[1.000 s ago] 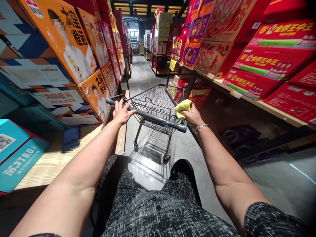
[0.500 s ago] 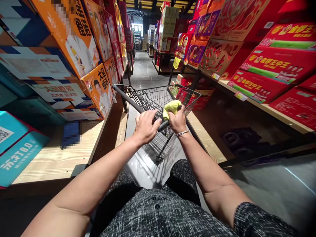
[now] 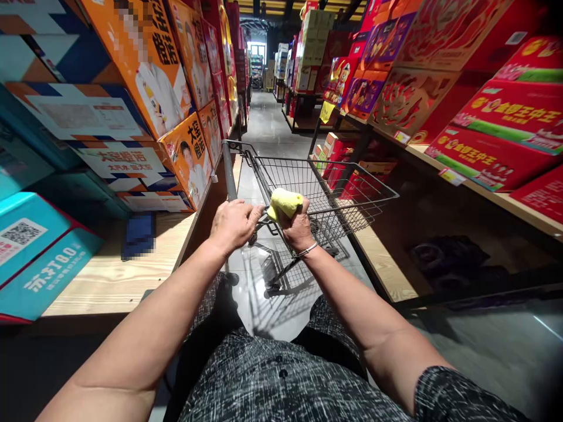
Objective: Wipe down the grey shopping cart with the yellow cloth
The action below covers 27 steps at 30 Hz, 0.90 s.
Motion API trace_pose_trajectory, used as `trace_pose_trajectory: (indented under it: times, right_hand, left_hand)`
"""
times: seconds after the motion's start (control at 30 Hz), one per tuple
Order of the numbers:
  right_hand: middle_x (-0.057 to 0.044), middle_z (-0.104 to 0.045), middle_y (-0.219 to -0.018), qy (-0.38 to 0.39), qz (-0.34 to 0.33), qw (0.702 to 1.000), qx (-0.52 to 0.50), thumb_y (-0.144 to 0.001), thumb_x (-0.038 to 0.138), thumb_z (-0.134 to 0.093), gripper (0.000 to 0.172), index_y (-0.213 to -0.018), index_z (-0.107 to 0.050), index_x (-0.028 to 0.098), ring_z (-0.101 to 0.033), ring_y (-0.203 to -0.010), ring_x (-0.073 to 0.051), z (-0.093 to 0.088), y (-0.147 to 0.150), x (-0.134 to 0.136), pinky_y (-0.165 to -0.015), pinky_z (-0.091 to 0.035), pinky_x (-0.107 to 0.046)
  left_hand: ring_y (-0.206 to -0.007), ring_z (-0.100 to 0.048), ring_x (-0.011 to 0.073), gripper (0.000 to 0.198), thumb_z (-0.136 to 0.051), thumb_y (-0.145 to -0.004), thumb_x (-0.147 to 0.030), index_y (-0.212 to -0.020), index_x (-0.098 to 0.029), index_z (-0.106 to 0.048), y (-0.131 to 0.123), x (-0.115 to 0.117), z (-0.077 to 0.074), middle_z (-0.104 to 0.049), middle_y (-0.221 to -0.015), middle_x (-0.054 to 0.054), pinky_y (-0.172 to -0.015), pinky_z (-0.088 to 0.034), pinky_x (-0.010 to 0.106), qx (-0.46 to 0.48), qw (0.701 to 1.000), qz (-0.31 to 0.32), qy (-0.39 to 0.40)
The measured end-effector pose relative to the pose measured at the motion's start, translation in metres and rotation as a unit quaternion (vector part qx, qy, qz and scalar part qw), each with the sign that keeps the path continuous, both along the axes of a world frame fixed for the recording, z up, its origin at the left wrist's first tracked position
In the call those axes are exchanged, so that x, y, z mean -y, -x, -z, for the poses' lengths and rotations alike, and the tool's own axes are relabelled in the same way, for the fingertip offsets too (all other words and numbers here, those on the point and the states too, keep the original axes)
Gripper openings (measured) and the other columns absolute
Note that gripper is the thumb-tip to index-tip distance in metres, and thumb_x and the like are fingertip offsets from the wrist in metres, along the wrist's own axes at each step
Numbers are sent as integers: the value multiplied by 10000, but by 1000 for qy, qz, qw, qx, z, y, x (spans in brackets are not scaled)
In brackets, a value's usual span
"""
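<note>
A dark wire shopping cart stands at an angle in front of me. My left hand is closed over the cart's grey handle, with its thumb pointing right. In my right hand, a bunched yellow-green cloth is gripped. The cloth sits close to the right end of the handle, beside my left thumb. How far my right fingers also touch the cart's frame is hidden by the cloth.
Orange drink cartons are stacked on a wooden shelf at left, near a turquoise box. Red boxes line the right shelf. A lower wooden ledge runs close along the cart's right side. The grey aisle floor stretches ahead.
The cart has turned, its basket swinging to the right and its handle coming more in line with the aisle. Both hands have shifted left and the cloth has moved with my right hand.
</note>
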State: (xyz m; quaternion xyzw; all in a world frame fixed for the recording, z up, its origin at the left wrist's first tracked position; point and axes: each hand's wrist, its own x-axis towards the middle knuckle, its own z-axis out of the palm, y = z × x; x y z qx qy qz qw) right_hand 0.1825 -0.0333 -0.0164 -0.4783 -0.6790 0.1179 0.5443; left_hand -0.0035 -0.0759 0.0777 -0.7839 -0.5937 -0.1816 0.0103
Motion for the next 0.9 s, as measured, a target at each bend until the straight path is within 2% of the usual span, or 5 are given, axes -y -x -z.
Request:
trace_pose_trajectory:
  times: [0.17,0.33,0.47,0.7,0.9]
  right_hand:
    - [-155,-552,-1344,11,44,986,161,-791,151,-590,544,-1314,-451,214,-539,-1278,-293,13,-48,-11,-1086,-457,-501]
    - [-169,-575,-1277,140,176,949,222,-785,159,-541,524,-1303,-460,168,-597,-1101,-312,4,-96,-17,-1033,-447,-533]
    - [-197,-557,-1313,228,177,931,223,-855,269,-534,511,-1341,-429,152,-628,-951,-301,-8,-103,-19,-876,-499,-465]
    - [-177,-587,-1274,263,171,905,286,-895,312,-538,420,-1281,-455,167,-652,-898,-273,-21,-83,-11,-775,-488,-386]
    - [-170,-634,-1217,272,112,898,327,-903,289,-536,332,-1213,-495,179,-659,-818,-250,-30,-75,-13,-657,-452,-342]
  left_hand:
    - [-1186,-678,295,511,-404,-1025,-524,-833,-196,-746,27,-17,7,-762,-1127,141,-1028,-512,416,16,999,-25,-20]
    - [-1285,-622,291,423,-517,-964,-554,-800,-223,-723,47,-27,15,-774,-1104,114,-1058,-489,444,45,998,-30,-37]
    - [-1243,-639,326,388,-495,-979,-475,-772,-223,-705,43,-28,11,-784,-1044,113,-1156,-331,599,-5,997,-62,-40]
    - [-1148,-683,306,541,-439,-953,-237,-1478,-131,-517,16,-35,12,-697,-1316,168,-1057,-428,448,-41,995,-66,-55]
    - [-1049,-709,360,622,-399,-1006,-464,-1568,-203,-448,20,-55,14,-737,-1193,173,-952,-436,476,-67,992,-104,-17]
